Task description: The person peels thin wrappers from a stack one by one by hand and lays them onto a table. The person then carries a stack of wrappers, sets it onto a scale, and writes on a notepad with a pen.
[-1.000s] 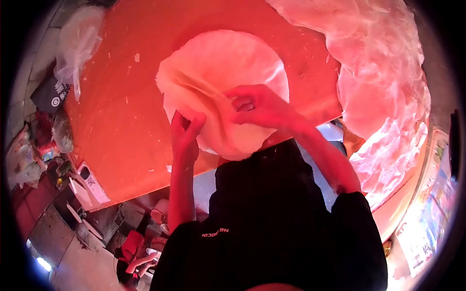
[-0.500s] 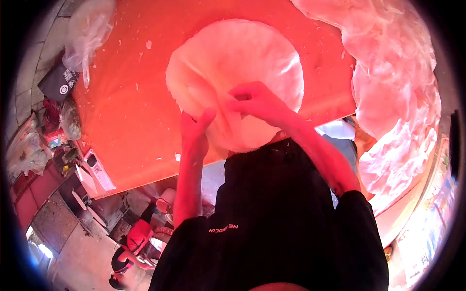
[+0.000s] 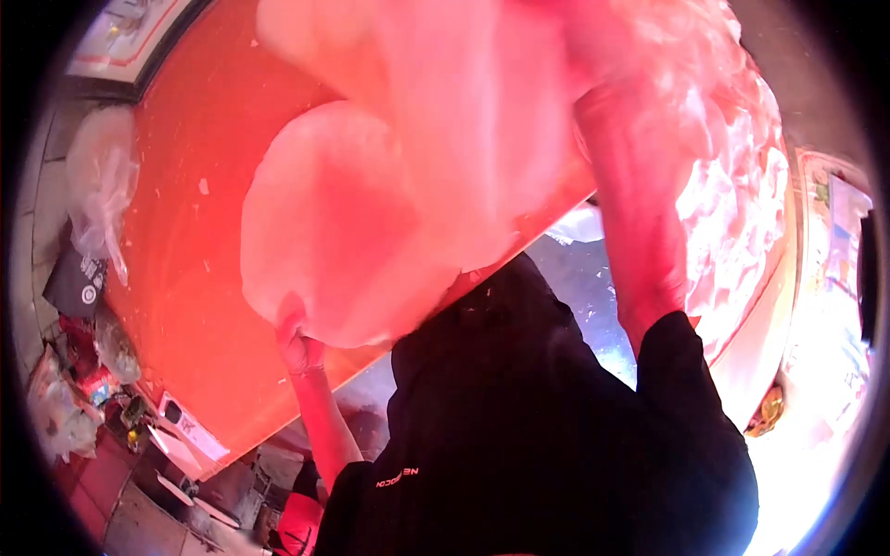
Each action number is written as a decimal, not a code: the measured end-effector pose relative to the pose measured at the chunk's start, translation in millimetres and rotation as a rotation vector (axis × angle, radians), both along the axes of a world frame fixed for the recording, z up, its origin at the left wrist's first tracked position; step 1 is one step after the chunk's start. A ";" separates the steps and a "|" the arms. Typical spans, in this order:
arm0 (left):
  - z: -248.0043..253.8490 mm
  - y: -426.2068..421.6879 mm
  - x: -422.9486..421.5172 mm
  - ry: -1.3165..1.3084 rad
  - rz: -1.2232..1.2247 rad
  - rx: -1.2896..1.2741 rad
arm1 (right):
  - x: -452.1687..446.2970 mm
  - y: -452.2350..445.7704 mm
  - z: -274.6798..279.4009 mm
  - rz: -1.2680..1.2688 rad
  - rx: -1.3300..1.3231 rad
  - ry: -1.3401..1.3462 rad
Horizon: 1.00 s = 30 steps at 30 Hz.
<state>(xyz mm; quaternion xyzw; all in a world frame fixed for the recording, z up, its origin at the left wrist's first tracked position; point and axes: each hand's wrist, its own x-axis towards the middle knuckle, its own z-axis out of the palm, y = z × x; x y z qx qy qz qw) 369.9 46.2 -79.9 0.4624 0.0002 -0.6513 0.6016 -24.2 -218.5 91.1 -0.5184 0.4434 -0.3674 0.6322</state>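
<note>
A pale, thin, round dough sheet (image 3: 324, 222) lies on the orange table (image 3: 185, 269) in front of me. My left hand (image 3: 300, 347) grips its near left edge, thumb on top. A second pale sheet (image 3: 464, 120) rises above it, blurred by motion, its far end up near the top of the view. My right hand (image 3: 598, 42) is high at the upper right and smeared, with this raised sheet hanging from it. Whether the two sheets are still joined I cannot tell. Beyond my right forearm is a heap of thin, crumpled sheets (image 3: 732, 167).
A clear plastic bag (image 3: 102, 176) and a dark printed box (image 3: 76, 283) sit by the table's left edge. A white phone-like box (image 3: 193, 428) is at the near left corner. Another person in red (image 3: 298, 524) is low at the left. A framed panel (image 3: 130, 42) stands at the far left.
My right hand has gone up and away to the right, lifting a sheet off the table. The left hand has moved to the near left edge and grips there. The view has shifted.
</note>
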 end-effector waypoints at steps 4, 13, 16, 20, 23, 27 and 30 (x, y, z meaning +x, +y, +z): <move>-13.9 3.5 5.4 0.047 -0.116 -0.095 | -62.8 -9.7 63.7 -0.246 -0.099 -0.126; -25.1 5.0 13.8 -0.127 -0.070 0.117 | -207.9 70.7 -160.7 -0.667 0.417 0.016; -10.3 -0.7 5.0 -0.145 -0.045 0.122 | -163.6 122.9 -204.8 -0.458 0.437 -0.002; 0.2 -0.4 5.2 -0.203 -0.052 0.124 | -42.5 143.7 -165.1 -0.288 0.595 -0.019; 41.2 -16.6 -17.9 -0.177 -0.112 0.021 | 25.0 150.8 -146.7 0.098 0.298 -0.025; 44.6 -13.3 -11.7 -0.058 -0.281 -0.363 | 97.1 158.1 -112.1 0.172 -0.072 0.108; 73.9 -45.6 -59.5 -0.308 -0.322 -0.307 | 145.7 168.3 -111.2 0.123 -0.356 0.151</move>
